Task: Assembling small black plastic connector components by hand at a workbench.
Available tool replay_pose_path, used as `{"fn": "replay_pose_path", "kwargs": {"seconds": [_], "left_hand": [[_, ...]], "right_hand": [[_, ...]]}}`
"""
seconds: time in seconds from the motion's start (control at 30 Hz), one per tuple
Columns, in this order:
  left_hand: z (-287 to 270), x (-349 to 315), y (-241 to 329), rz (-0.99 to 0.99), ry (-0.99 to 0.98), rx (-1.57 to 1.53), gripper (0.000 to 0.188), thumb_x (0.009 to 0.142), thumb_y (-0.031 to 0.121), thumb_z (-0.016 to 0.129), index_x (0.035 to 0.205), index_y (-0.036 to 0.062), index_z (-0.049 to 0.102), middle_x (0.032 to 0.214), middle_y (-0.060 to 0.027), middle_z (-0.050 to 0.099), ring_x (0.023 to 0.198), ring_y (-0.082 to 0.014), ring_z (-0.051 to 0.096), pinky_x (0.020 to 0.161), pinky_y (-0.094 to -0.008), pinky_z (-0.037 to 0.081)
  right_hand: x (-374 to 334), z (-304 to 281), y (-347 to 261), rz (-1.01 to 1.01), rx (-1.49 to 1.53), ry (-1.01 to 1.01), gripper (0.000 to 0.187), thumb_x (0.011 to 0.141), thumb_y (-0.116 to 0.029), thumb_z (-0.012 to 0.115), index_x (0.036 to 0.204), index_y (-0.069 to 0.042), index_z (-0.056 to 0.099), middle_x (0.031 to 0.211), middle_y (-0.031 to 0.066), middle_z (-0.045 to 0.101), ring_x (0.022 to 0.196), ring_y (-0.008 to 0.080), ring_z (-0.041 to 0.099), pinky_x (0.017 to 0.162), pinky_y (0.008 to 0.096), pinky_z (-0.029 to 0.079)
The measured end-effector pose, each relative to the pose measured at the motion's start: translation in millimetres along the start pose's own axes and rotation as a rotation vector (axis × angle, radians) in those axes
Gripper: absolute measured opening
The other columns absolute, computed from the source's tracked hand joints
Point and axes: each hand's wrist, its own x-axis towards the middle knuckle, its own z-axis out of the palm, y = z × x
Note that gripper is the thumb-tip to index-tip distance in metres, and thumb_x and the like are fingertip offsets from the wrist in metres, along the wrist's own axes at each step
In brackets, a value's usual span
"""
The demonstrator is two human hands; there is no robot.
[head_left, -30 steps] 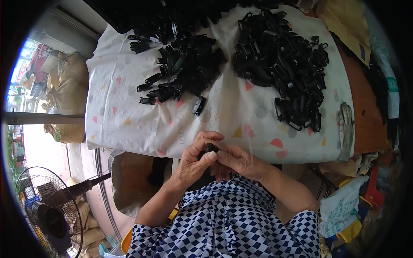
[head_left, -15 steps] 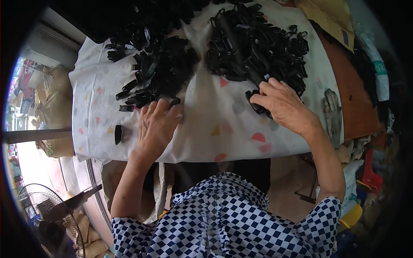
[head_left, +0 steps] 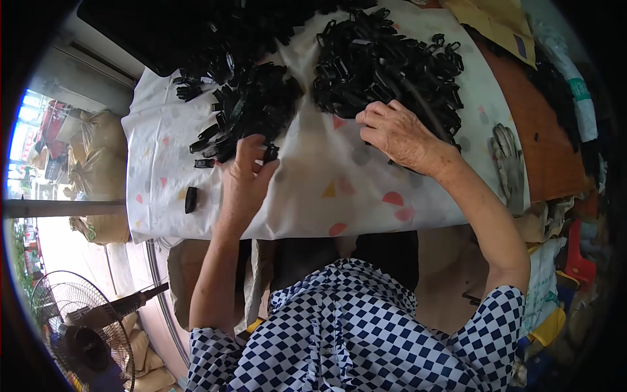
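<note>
Two heaps of small black plastic pieces, some with a slot or frame shape, lie on a white patterned cloth. My left hand is at the near edge of the left heap, its thumb and fingers pinching a small black plastic piece. Over the near edge of the right heap, my right hand has its fingers curled in. Whatever those fingertips hold, if anything, is hidden behind the hand. One loose black piece lies apart, left of my left wrist.
Grey gloves lie at the cloth's right edge, beside the brown tabletop. A large black container stands at the far left. A fan is at lower left, near tied sacks. A yellowish paper bag lies far right.
My right hand has moved left and slightly away from me along the right heap's edge. A black piece now shows between my left thumb and fingers. The whole view has shifted a little.
</note>
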Motion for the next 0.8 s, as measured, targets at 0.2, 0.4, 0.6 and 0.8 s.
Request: {"fn": "replay_pose_path", "kwargs": {"seconds": [0.2, 0.4, 0.6, 0.8], "left_hand": [[35.8, -35.2, -19.0, -0.098, -0.137, -0.666, 0.030, 0.087, 0.000, 0.064, 0.116, 0.0001, 0.057, 0.097, -0.0002, 0.063, 0.087, -0.0063, 0.057, 0.079, -0.0221, 0.047], [42.6, -56.5, -18.9, -0.090, -0.138, -0.664, 0.033, 0.088, -0.004, 0.061, 0.120, -0.0007, 0.053, 0.106, -0.0065, 0.064, 0.093, -0.0156, 0.063, 0.085, -0.0284, 0.050], [37.1, -59.7, -13.6, 0.000, -0.151, -0.462, 0.031, 0.088, -0.004, 0.062, 0.118, 0.0003, 0.057, 0.103, -0.0047, 0.065, 0.094, -0.0087, 0.060, 0.085, -0.0231, 0.047], [32.3, -62.0, -0.9, 0.085, -0.113, -0.359, 0.027, 0.083, 0.002, 0.067, 0.109, 0.0021, 0.063, 0.093, -0.0078, 0.067, 0.084, -0.0156, 0.066, 0.076, -0.0276, 0.052]], "right_hand": [[10.0, 18.4, -6.1, -0.022, -0.042, 0.100, 0.013, 0.074, -0.001, 0.062, 0.087, -0.004, 0.060, 0.097, 0.0044, 0.058, 0.102, 0.0199, 0.052, 0.086, 0.0332, 0.044], [23.2, 6.1, -51.9, 0.587, 1.547, 0.253, 0.019, 0.098, -0.020, 0.052, 0.111, -0.006, 0.052, 0.098, 0.0047, 0.058, 0.080, 0.0117, 0.059, 0.067, 0.0238, 0.047], [10.0, 2.3, -95.2, 0.617, 2.053, 0.005, 0.026, 0.099, -0.018, 0.051, 0.121, -0.006, 0.049, 0.102, 0.0065, 0.060, 0.080, 0.0101, 0.061, 0.060, 0.0193, 0.045], [5.4, -10.9, -98.9, 0.622, 1.966, -0.123, 0.017, 0.096, -0.015, 0.057, 0.110, -0.005, 0.055, 0.090, 0.0029, 0.065, 0.072, 0.0045, 0.057, 0.062, 0.0160, 0.045]]}}
